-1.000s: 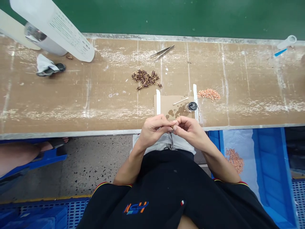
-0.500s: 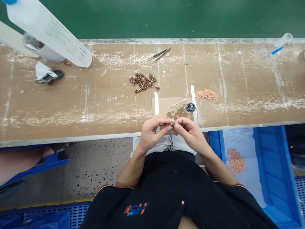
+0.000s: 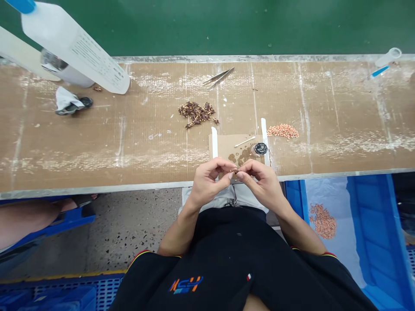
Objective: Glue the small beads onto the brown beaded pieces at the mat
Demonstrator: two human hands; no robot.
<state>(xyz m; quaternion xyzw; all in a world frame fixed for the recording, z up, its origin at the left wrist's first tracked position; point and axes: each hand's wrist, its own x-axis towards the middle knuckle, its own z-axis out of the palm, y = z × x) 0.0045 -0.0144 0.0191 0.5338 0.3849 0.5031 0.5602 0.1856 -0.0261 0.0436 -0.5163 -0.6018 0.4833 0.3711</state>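
Between my fingertips is a small dark brown and gold piece [image 3: 234, 171], too small to name, that looks like those in the pile beyond. My left hand [image 3: 210, 181] pinches it from the left, and my right hand [image 3: 261, 181] pinches it from the right. Both hands are at the table's front edge. Just past them lies a taped-down cardboard patch [image 3: 225, 147] with dark wet stains. A cotton swab [image 3: 244, 141] rests on it beside a small round pot of black stuff [image 3: 261, 148]. Farther off is the pile of brown and gold pieces [image 3: 196, 113].
Tweezers [image 3: 219, 78] lie near the back edge. A heap of small orange pieces [image 3: 282, 131] sits right of the patch. At left stand a large white bottle [image 3: 78, 49] and a crumpled cloth [image 3: 66, 101]. A blue crate [image 3: 372, 224] with more orange pieces is below right.
My view has shifted slightly, so the table things appear a little lower and to the right. My fingers have turned the small piece a little; both hands still pinch it.
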